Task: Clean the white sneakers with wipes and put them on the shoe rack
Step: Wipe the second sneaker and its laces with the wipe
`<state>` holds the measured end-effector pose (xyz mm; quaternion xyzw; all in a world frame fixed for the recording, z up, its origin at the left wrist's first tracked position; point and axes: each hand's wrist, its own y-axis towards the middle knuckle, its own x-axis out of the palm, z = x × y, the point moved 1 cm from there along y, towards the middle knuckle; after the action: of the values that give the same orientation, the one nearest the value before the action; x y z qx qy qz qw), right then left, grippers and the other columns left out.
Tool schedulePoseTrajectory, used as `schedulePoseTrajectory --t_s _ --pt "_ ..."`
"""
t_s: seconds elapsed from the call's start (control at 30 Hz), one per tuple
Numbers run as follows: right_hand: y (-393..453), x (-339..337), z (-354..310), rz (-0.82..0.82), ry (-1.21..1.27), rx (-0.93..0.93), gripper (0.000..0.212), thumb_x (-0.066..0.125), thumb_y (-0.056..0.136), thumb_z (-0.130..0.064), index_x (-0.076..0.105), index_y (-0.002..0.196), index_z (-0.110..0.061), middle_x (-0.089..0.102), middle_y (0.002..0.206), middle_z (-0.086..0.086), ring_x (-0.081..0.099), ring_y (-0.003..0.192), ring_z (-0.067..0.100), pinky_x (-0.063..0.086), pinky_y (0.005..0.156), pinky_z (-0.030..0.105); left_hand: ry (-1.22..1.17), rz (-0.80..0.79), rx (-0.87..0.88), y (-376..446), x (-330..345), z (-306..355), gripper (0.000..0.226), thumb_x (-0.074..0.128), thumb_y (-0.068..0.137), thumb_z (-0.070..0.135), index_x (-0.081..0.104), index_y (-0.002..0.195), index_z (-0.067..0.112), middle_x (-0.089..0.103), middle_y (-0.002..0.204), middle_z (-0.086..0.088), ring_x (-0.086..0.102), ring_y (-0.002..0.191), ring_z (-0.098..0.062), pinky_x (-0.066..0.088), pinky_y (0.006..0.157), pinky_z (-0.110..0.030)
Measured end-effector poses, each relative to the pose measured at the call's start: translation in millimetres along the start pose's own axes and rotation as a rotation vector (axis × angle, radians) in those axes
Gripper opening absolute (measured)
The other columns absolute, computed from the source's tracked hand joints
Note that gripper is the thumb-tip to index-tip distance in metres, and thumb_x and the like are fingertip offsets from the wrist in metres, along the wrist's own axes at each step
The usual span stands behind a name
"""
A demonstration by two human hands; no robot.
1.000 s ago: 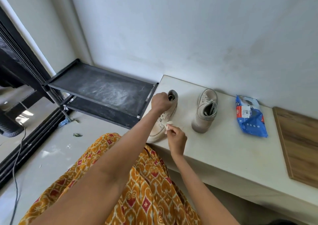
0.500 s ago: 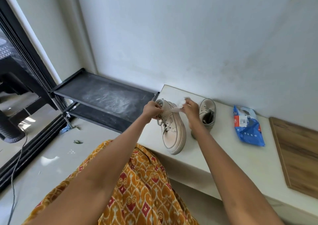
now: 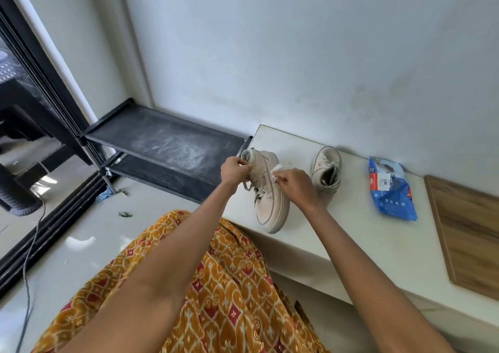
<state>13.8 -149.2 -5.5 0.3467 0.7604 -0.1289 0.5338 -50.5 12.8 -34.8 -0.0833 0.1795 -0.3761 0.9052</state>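
An off-white sneaker point(image 3: 270, 198) lies tipped on its side near the left end of the white ledge point(image 3: 351, 234), toe toward me. My left hand point(image 3: 233, 169) grips its collar at the heel. My right hand point(image 3: 295, 184) pinches a crumpled white wipe point(image 3: 277, 169) against the sneaker's upper side. The second sneaker point(image 3: 326, 170) stands upright just to the right, near the wall. The black shoe rack point(image 3: 162, 147), with two dusty shelves, stands left of the ledge.
A blue wipes pack point(image 3: 391, 193) lies on the ledge right of the sneakers. A wooden board point(image 3: 469, 231) covers the ledge's right end. My orange patterned skirt fills the foreground. A black door frame and a cable run along the floor at left.
The sneaker has been turned onto its side with its toe toward me. My right hand moved with the wipe from the toe area up to the sneaker's side near the collar.
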Motion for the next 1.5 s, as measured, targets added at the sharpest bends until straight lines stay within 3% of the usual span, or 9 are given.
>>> schedulePoseTrajectory --t_s 0.23,0.47,0.6,0.8,0.97,1.13,1.3,1.37,1.5 --pt "-41.1 -2.1 3.4 0.097 -0.007 -0.134 0.017 0.062 0.082 -0.011 0.075 0.093 -0.011 0.072 0.082 0.011 0.063 0.078 0.026 0.05 0.066 0.032 0.041 0.11 -0.014 -11.4 8.3 5.7 0.026 0.062 0.084 0.007 0.053 0.06 0.011 0.062 0.071 -0.009 0.068 0.072 -0.026 0.06 0.07 -0.039" --pt "-48.4 -11.1 2.9 0.013 0.144 -0.268 0.014 0.063 0.078 -0.018 0.075 0.083 -0.013 0.064 0.07 0.001 0.058 0.064 0.015 0.049 0.057 0.027 0.055 0.106 -0.017 -8.2 1.9 0.8 0.018 0.061 0.087 0.007 0.056 0.07 0.011 0.059 0.071 -0.004 0.065 0.064 -0.021 0.06 0.07 -0.039" --pt "-2.5 -23.0 -0.6 0.179 0.389 0.042 0.02 0.06 0.087 -0.009 0.072 0.104 -0.01 0.071 0.091 0.009 0.063 0.078 0.017 0.046 0.069 0.023 0.116 0.016 0.011 -3.3 -1.8 4.7 0.003 0.062 0.086 0.006 0.062 0.084 0.005 0.066 0.084 -0.014 0.066 0.068 -0.024 0.059 0.071 -0.04" --pt "49.4 -3.2 -7.0 -0.064 0.563 0.364 0.034 0.053 0.091 -0.012 0.06 0.125 -0.015 0.064 0.119 0.006 0.058 0.11 0.02 0.042 0.082 0.023 0.265 -0.085 0.036 10.0 -11.8 4.1 0.025 0.06 0.072 -0.005 0.055 0.059 0.014 0.056 0.068 -0.006 0.052 0.062 -0.018 0.047 0.06 -0.031" --pt "51.7 14.2 -7.9 -0.115 0.217 0.212 0.023 0.055 0.09 -0.014 0.071 0.105 -0.008 0.069 0.102 0.018 0.061 0.097 0.034 0.043 0.074 0.034 0.248 -0.111 0.062 24.2 -8.7 6.5 0.034 0.061 0.085 0.015 0.05 0.053 0.01 0.047 0.052 -0.003 0.045 0.049 -0.013 0.038 0.055 -0.028" --pt "39.9 -2.3 -5.0 -0.11 -0.011 0.057 0.022 0.062 0.085 -0.036 0.074 0.1 -0.025 0.069 0.094 0.01 0.062 0.087 0.023 0.042 0.066 0.027 0.253 -0.117 0.036 31.3 -1.2 11.6 0.036 0.069 0.082 0.026 0.052 0.054 0.012 0.052 0.055 -0.001 0.052 0.056 -0.014 0.045 0.06 -0.031" --pt "33.1 -22.6 11.4 -0.304 0.109 0.137 0.016 0.063 0.072 -0.024 0.074 0.07 -0.011 0.07 0.07 0.002 0.051 0.052 -0.001 0.034 0.051 0.022 0.158 -0.152 -0.02 31.4 2.9 19.4 0.021 0.072 0.08 0.016 0.061 0.063 0.009 0.053 0.059 -0.002 0.048 0.053 -0.013 0.039 0.053 -0.025" --pt "42.7 -27.7 12.6 -0.179 0.2 0.2 0.023 0.059 0.072 -0.028 0.067 0.066 -0.007 0.062 0.059 0.005 0.048 0.049 0.0 0.034 0.054 0.026 0.124 -0.172 0.003 30.0 5.0 23.8 0.025 0.073 0.078 0.011 0.059 0.058 0.012 0.048 0.055 0.001 0.042 0.05 -0.01 0.035 0.051 -0.024" --pt "68.5 -35.1 4.6 0.158 0.198 0.298 0.022 0.054 0.088 -0.027 0.069 0.077 -0.015 0.068 0.076 0.006 0.059 0.079 0.024 0.04 0.063 0.031 0.073 -0.234 0.119 20.1 7.6 31.8 0.04 0.074 0.078 0.01 0.057 0.042 0.013 0.035 0.037 0.015 0.033 0.039 0.0 0.029 0.046 -0.013"
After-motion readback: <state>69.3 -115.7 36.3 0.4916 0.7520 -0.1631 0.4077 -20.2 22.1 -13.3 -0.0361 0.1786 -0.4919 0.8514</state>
